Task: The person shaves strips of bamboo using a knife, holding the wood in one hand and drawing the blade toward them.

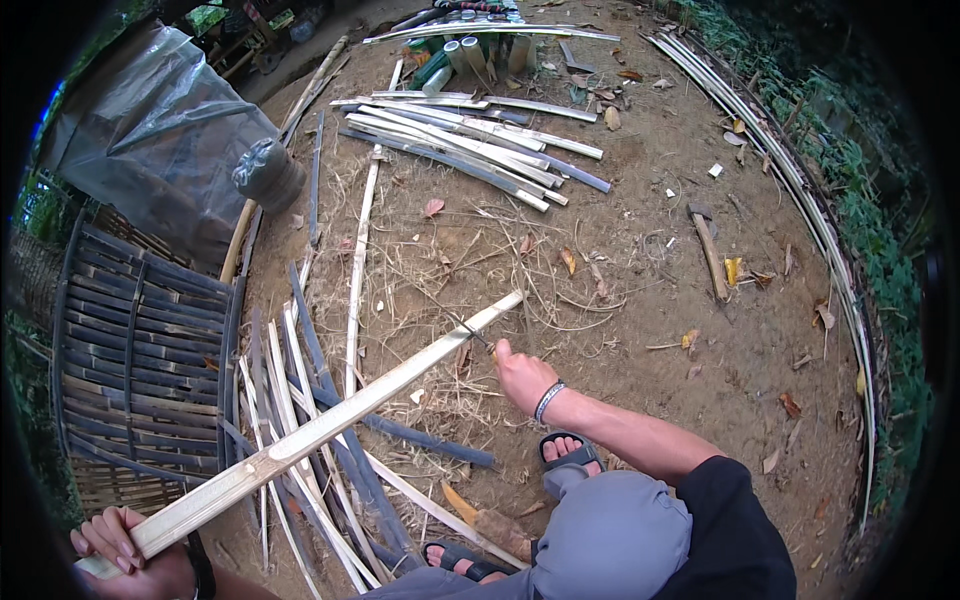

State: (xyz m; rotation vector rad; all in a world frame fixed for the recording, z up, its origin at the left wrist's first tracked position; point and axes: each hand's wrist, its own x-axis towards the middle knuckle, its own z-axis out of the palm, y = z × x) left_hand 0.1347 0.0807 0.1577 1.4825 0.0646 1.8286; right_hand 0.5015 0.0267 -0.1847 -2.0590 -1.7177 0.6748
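A long pale bamboo slat (340, 412) runs slantwise from the lower left up to the middle of the view. Its near end is gripped by my left hand (135, 555), fingers wrapped around it. My right hand (527, 380) is closed around the handle of a knife, mostly hidden by the fist. The thin knife blade (462, 323) lies across the slat close to its far end. Thin curled shavings (470, 250) are scattered on the soil around that end.
Split bamboo strips (300, 450) lie loosely piled below the slat, with another stack (480, 140) farther off. A dark slatted bamboo bench (145, 345) stands left, near plastic sheeting (160, 130). A hammer (710, 250) lies right, inside long strips (800, 200) edging the greenery.
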